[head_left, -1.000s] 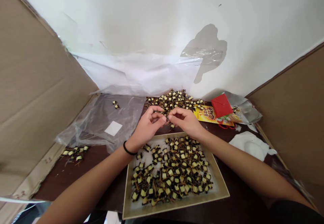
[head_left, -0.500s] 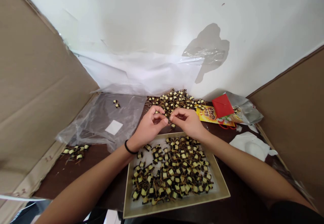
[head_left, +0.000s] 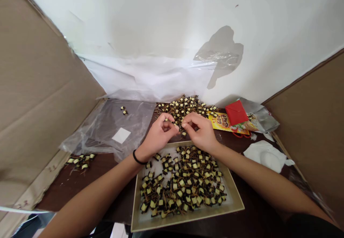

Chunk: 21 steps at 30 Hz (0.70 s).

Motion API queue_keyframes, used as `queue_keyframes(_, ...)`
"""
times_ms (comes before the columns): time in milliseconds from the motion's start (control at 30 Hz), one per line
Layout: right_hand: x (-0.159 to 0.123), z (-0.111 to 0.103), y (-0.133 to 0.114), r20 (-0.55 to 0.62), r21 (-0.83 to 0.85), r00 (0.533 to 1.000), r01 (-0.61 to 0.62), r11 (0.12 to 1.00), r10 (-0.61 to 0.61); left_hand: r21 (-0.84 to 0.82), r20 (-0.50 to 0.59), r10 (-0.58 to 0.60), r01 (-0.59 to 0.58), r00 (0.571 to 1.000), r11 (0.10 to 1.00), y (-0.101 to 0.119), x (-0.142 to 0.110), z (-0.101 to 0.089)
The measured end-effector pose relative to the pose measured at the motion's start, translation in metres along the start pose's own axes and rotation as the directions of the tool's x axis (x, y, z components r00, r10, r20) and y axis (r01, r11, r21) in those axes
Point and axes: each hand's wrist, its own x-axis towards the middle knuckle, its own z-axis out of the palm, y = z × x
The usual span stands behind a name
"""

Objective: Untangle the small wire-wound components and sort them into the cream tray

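My left hand [head_left: 158, 134] and my right hand [head_left: 200, 128] meet fingertip to fingertip just beyond the far edge of a beige tray [head_left: 236, 198]. Both pinch a small black-and-cream wound part [head_left: 178, 125] between them. The tray holds several of the same small parts with thin brown wires. A loose heap of these parts [head_left: 185, 105] lies on the dark table right behind my hands. A black band circles my left wrist.
Clear plastic bag [head_left: 113, 127] with two parts on it lies left. A small cluster of parts [head_left: 80, 159] sits near the left cardboard wall. A red packet [head_left: 235, 112], yellow snack wrapper [head_left: 221, 121] and white tissue [head_left: 266, 155] lie right. Cardboard panels flank both sides.
My hands have stayed together over the same spot. The right fingers have curled a little more over the part and shifted slightly away from me.
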Motion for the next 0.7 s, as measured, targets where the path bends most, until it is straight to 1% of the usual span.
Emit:
queue_keyframes(133, -0.0003, -0.0002, -0.0003, 0.015, -0.028, 0.998, 0.056, 0.998, -0.056, 0.011, -0.004, -0.02, 0.02, 1.0, 1.0, -0.001, 0.0002, 0.001)
queue_keyframes(300, -0.0009, -0.0003, 0.0005, 0.056, -0.02, 0.99, 0.128, 0.992, -0.126, 0.034, 0.044, -0.01, 0.009, 0.999, 0.999, -0.0056, 0.0017, -0.0009)
queue_keyframes(367, -0.0026, -0.0001, 0.0015, 0.064, -0.05, 0.986, 0.16, 0.986, -0.157, 0.059, 0.063, 0.005, -0.008, 0.998, 0.998, -0.0065, 0.0019, -0.0014)
queue_keyframes(467, -0.006, 0.0006, 0.0032, 0.1, -0.139, 0.962, 0.265, 0.954, -0.253, 0.084, 0.068, 0.018, -0.023, 0.997, 0.996, -0.0064, 0.0015, -0.0008)
queue_keyframes(533, -0.0075, 0.0014, 0.0035, 0.117, -0.187, 0.947, 0.317, 0.93, -0.299, 0.097, 0.037, 0.031, -0.034, 0.999, 0.995, -0.0062, 0.0012, 0.0)
queue_keyframes(567, -0.0076, 0.0019, 0.0032, 0.116, -0.19, 0.946, 0.32, 0.928, -0.303, 0.1, 0.012, 0.041, -0.042, 0.999, 0.994, -0.0062, 0.0011, 0.0002)
queue_keyframes(633, -0.0068, 0.0026, 0.0024, 0.093, -0.147, 0.956, 0.291, 0.945, -0.28, 0.093, -0.042, 0.065, -0.061, 0.997, 0.994, -0.0061, 0.0012, 0.0005)
queue_keyframes(700, -0.0049, 0.0032, 0.0015, 0.056, -0.075, 0.972, 0.233, 0.97, -0.229, 0.071, -0.086, 0.085, -0.079, 0.993, 0.994, -0.0058, 0.0015, 0.0004)
